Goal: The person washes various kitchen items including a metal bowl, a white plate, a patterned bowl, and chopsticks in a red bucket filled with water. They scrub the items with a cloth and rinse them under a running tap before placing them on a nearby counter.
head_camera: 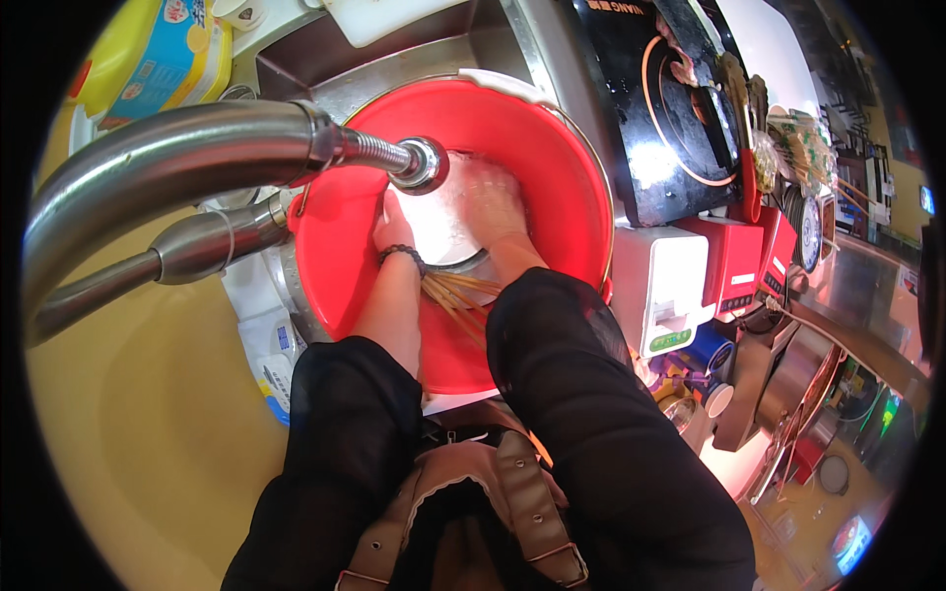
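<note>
A large red plastic bucket (347, 244) stands in a stainless-steel sink, its wire handle fitted with a white grip. Inside lies a round white object (436, 221), perhaps a plate or bowl, washed out by glare. My left hand (393, 225), a dark beaded bracelet at its wrist, holds the left edge of the white object. My right hand (495, 203) is blurred over its right side; whether its fingers grip anything is unclear. Several thin wooden sticks (460, 292) lie in the bucket below the white object. Just above it hangs the spout (423, 166) of a metal faucet.
The thick curved faucet pipe (177, 144) crosses from the left. A black induction cooktop (665, 140) adjoins the sink at right, with a white dispenser (669, 288) and red boxes (724, 255) below it. A yellow jug (177, 55) stands upper left, near a white cutting board (384, 15).
</note>
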Available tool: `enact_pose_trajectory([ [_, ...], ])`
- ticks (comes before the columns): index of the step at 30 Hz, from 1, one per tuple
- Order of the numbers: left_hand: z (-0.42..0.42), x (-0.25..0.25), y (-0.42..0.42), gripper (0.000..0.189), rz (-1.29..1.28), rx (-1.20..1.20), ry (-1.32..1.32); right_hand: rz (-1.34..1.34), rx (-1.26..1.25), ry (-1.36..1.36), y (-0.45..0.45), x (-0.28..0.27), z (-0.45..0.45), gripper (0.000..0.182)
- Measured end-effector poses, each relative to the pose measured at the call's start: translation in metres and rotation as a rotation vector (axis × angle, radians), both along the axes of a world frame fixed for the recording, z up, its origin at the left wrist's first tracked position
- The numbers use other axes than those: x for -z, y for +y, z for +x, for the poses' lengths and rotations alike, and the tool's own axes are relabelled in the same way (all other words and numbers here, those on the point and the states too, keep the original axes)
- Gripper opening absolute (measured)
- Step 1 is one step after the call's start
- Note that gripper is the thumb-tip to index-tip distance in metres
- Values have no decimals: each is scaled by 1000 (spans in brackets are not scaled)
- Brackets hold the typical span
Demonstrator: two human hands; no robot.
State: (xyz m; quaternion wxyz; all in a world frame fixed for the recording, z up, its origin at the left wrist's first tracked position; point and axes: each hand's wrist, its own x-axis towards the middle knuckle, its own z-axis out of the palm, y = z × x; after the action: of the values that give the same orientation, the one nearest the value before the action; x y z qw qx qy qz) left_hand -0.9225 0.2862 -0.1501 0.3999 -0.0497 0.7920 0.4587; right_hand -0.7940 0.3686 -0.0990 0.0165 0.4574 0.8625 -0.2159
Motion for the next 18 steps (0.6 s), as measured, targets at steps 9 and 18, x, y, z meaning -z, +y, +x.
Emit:
enact_pose_trajectory([
  [9,20,-36,6,48,-82,259,645,-428,636,-53,-29,57,4,49],
  [18,-44,101,-22,59,193,168,-130,-248,868,472,-16,39,-7,30],
])
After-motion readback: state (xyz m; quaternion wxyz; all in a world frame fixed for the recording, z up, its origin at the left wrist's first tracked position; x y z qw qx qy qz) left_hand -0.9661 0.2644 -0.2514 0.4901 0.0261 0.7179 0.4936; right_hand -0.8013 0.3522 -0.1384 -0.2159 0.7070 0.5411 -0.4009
